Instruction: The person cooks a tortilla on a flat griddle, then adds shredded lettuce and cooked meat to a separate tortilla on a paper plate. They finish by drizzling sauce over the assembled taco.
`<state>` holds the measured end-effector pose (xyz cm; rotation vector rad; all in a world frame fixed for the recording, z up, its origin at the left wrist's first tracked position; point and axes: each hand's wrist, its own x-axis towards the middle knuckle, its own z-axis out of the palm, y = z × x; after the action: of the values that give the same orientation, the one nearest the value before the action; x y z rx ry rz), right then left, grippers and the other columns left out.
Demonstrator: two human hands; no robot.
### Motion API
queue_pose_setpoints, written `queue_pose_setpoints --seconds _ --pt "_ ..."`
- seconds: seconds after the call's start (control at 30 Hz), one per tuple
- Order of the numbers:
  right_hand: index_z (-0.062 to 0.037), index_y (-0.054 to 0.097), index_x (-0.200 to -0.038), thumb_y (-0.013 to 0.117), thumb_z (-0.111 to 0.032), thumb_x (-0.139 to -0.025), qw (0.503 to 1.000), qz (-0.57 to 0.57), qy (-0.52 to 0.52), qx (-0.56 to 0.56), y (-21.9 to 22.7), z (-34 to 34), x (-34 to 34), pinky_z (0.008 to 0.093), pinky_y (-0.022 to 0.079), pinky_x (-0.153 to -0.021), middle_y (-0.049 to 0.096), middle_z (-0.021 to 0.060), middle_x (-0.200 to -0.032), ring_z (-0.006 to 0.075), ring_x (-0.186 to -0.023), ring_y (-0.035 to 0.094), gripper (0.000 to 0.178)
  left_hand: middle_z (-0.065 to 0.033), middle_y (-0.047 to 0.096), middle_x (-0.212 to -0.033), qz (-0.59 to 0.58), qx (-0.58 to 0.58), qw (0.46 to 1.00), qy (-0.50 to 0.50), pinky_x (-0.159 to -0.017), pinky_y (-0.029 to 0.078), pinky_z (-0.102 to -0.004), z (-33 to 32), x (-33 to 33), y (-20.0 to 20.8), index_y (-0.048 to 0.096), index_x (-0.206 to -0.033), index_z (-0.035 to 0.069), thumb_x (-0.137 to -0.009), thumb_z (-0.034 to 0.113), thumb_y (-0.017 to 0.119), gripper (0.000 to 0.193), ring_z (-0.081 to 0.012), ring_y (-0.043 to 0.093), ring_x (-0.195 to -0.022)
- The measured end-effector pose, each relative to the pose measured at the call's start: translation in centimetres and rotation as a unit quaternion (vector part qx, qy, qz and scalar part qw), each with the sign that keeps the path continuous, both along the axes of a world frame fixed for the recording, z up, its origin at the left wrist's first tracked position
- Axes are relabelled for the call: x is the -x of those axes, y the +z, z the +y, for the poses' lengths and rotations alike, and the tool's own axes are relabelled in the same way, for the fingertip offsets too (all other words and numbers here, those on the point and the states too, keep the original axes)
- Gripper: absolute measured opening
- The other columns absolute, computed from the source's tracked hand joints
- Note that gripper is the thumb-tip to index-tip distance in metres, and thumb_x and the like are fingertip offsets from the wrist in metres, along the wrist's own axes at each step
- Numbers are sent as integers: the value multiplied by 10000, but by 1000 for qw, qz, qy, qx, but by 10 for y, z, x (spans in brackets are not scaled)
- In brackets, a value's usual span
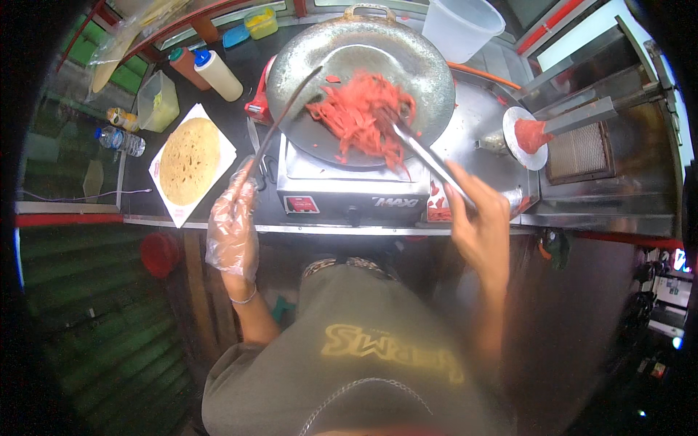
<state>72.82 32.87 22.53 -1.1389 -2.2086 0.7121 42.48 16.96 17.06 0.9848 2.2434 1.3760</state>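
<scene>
A round metal pan stands on a silver gas stove, with a heap of red shredded meat in it. My right hand, bare, is closed round metal tongs, whose far ends are down in the meat and blurred. My left hand, in a clear plastic glove, grips a long thin brown tool. Its tip reaches over the pan's left side, and its exact kind does not show. Left of that hand, a browned round flatbread lies on white paper.
Beyond the flatbread stand a white squeeze bottle, a red-brown one, a plastic tub and a water bottle. A white bucket is behind the pan. Red meat on an upright spit faces a grill heater at right.
</scene>
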Motion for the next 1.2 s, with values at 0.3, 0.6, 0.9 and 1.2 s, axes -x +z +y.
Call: queue_pose_setpoints --seconds 0.3,0.6,0.9,1.2 --pt "96 724 -1309 676 -125 -1040 989 63 -116 62 -23 18 34 323 489 -612 744 94 -821 66 -705 566 351 -243 683 -1451 -31 77 992 -94 -1128 491 -392 14 3 -18 620 -1499 -8 -1121 173 551 424 -304 650 -1365" --pt "65 696 -1371 691 -95 -1028 994 76 -72 38 -3 -11 24 331 560 -837 807 175 -1058 159 -851 680 378 -243 725 -1376 -55 5 996 -71 -1026 523 -352 6 25 2 616 -1502 9 -1127 167 545 413 -255 709 -1249" --pt "42 716 -1328 692 -70 -1006 991 70 -88 -65 4 -4 65 444 550 -749 742 293 -971 343 -774 729 342 -135 743 -1298 45 12 992 -121 -1026 515 -374 20 36 -6 610 -1516 46 -1135 266 551 443 -211 684 -1139" --pt "50 726 -1325 691 -146 -1029 990 78 -91 75 -30 46 70 374 521 -688 742 136 -802 148 -703 616 357 -244 628 -1480 127 94 972 -175 -1206 412 -479 54 25 -7 545 -1576 107 -1177 411 389 526 -401 570 -1410"
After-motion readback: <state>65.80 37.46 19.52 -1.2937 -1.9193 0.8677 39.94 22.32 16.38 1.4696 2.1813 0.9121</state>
